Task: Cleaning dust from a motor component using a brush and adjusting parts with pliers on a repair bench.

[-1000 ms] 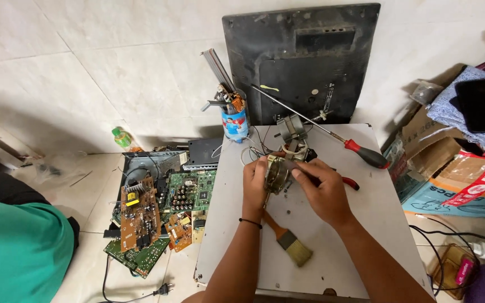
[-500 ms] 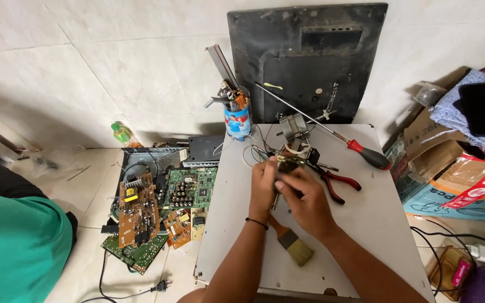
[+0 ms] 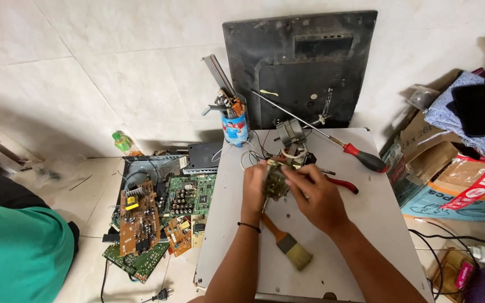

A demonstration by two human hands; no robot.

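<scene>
A small motor part is held upright above the worktop, pinched between the left hand and the right hand, whose fingers are closed on its right side.

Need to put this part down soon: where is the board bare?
Bare: the board's right side, between red-handled pliers and the near edge, and the left strip below the can. Crowded: the far middle around the motor, wires and screwdriver.

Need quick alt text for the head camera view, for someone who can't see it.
Both hands, left hand and right hand, grip a small motor part over a grey work board. A paintbrush, red-handled screwdriver and pliers lie nearby; circuit boards cover the floor.
</scene>
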